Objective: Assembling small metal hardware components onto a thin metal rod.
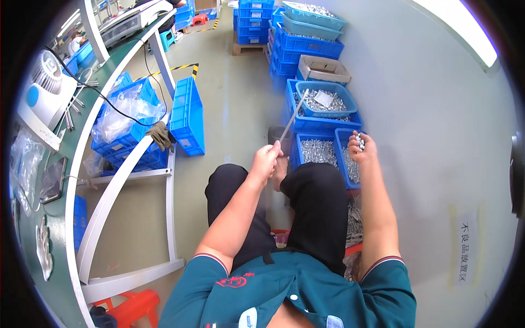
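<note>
My left hand (266,162) is closed around the lower end of a thin, straight metal rod (293,116). The rod slants up and away to the right, its far tip in front of a light blue basin (350,103) of small silvery parts. Over on the right, my right hand (365,152) is raised with its fingers curled round several small shiny metal parts (360,141). It is above a blue bin (340,134) that also holds such parts. Beside that, another blue bin (299,159) is filled with similar pieces. What these pieces are exactly is too small to tell.
Stacked blue crates (284,54) and an open cardboard box (342,72) line the right wall. At left runs a green workbench (60,218) with a white fan (49,87) and a phone (53,180). An upright blue crate (188,117) stands beside its white frame.
</note>
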A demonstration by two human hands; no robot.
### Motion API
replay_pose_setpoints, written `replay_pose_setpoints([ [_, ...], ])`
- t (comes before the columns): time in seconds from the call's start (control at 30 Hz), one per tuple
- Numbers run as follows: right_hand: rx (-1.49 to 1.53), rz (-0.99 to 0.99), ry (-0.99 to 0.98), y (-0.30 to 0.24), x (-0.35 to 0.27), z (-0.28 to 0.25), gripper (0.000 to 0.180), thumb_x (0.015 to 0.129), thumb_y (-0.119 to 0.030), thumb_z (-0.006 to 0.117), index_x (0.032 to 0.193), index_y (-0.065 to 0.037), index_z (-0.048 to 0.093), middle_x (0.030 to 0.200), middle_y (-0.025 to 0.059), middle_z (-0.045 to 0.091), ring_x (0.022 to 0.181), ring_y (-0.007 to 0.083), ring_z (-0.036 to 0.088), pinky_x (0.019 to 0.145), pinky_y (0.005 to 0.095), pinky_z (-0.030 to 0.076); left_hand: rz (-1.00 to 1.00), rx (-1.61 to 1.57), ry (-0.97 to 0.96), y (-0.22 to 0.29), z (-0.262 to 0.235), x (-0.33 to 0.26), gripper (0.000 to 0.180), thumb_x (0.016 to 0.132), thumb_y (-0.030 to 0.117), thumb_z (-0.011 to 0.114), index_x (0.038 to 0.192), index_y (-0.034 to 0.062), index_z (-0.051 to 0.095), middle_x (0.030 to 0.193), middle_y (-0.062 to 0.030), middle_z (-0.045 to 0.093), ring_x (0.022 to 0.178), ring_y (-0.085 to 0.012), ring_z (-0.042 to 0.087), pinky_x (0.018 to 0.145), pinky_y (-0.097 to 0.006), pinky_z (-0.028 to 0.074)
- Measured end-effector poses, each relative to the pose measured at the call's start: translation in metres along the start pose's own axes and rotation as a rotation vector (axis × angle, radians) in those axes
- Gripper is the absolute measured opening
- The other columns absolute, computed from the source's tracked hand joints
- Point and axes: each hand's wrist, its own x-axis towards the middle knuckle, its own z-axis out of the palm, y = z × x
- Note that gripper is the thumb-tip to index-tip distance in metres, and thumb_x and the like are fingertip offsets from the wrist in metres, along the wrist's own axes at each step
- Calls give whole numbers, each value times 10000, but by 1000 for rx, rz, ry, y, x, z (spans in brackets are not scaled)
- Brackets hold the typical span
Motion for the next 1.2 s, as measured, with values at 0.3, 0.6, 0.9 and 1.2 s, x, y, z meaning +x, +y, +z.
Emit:
replay_pose_setpoints([
  [0.3, 42, 28, 60, 14, 14, -9, 172, 836, -188, 446, 883, -39, 518, 672, 65, 500, 455, 103, 419, 323, 180, 245, 27, -34, 15, -2, 2, -2, 359, 896, 447, 454, 791, 106, 496, 495, 77, 294, 359, -21, 192, 344, -188, 143],
  [0.6, -20, 91, 23, 3, 48, -16, 186, 816, -177, 444, 861, -20, 532, 671, 73, 505, 453, 114, 419, 329, 193, 261, 23, -56, -2, 8, -2, 3, 359, 901, 449, 441, 808, 107, 502, 507, 87, 276, 384, -15, 195, 354, -186, 137],
  [0.9, -55, 56, 109, 20, 55, -19, 184, 846, -160, 434, 931, -12, 503, 711, 81, 491, 482, 111, 417, 328, 184, 257, -51, -105, -52, 12, -1, 2, 343, 919, 390, 439, 807, 74, 511, 527, 78, 309, 400, -2, 202, 355, -167, 166],
  [1.2, -62, 188, -21, 38, 113, -51, 197, 834, -160, 489, 984, -37, 523, 750, 71, 500, 500, 107, 408, 347, 192, 253, -144, -177, -65, 25, -5, 14, 321, 936, 351, 409, 871, 54, 513, 541, 75, 314, 420, -4, 212, 374, -167, 164],
])
